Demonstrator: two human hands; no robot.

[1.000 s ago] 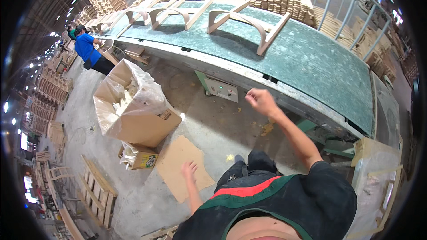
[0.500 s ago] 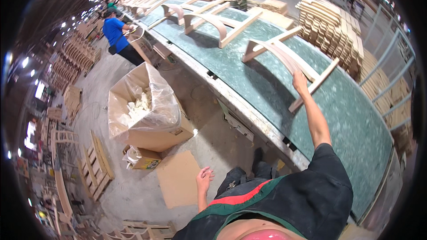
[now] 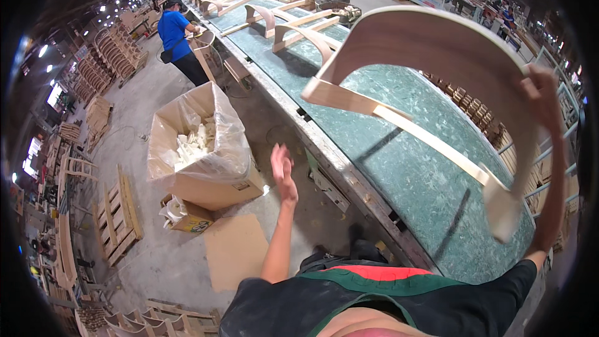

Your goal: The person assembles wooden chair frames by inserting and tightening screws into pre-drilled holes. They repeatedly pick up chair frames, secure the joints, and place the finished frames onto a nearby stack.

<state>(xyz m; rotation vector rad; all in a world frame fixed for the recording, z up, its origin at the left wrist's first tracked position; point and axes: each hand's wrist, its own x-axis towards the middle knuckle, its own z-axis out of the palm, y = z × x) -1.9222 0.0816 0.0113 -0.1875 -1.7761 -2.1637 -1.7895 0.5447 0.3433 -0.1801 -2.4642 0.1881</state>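
My right hand (image 3: 541, 90) is closed on the edge of a curved wooden chair frame (image 3: 430, 37), holding it up in the air above the table. The frame has a broad bent panel, with a straight pale rail joining its two ends. Its lower right end is blurred by motion. Beneath it lies the green mottled tabletop (image 3: 349, 131), bearing the frame's shadows. My left hand (image 3: 284, 171) hangs raised between the large box and the table edge, touching nothing, its fingers stretched out.
A lined cardboard box (image 3: 215, 192) with pale scraps stands left of the table. Similar chair frames (image 3: 306, 37) line the table's far part. A person in a blue shirt (image 3: 173, 32) works beside it. A wooden pallet (image 3: 117, 215) and flat cardboard (image 3: 237, 253) lie on the floor.
My right hand has lifted the nearest chair frame off the table and tilted it, up and to the right. My left hand has risen from near my waist.
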